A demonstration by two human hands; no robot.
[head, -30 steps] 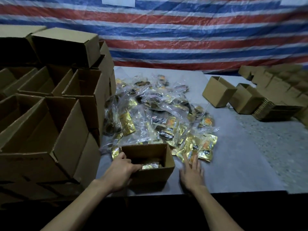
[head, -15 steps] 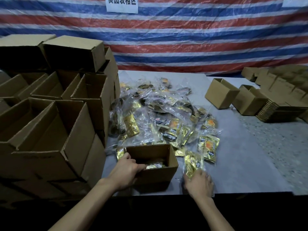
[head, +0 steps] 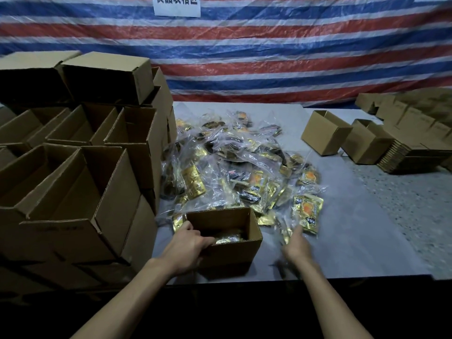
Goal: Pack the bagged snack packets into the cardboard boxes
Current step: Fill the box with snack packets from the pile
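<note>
Both hands reach out over the grey counter (head: 354,241). The left hand (head: 188,243) holds the small box (head: 230,250) by its near left corner, with the fingers curled over the rim. This small box is brown cardboard, it is open on top, and it sits close to the front edge of the counter. A shiny packet (head: 228,237) lies down inside it. The right hand (head: 297,245) is to the right of the small box, and it looks blurry. Its fingers point at a gold bag (head: 285,231) just in front of them, but it is too blurry to tell if the hand holds the bag or only touches it. Just past that lies a gold packet with an orange circle (head: 308,211). Behind the small box is the big pile of bagged snack packets (head: 234,162), spread over the middle of the counter in crinkly clear bags. On the left stands a stack of large open boxes (head: 73,192), right beside the pile. Far off on the right sit two more small open boxes (head: 325,133) and a stack of flat cartons (head: 411,157). A red, white and blue striped sheet (head: 269,57) hangs at the back with a white sign (head: 177,6) on it.
</note>
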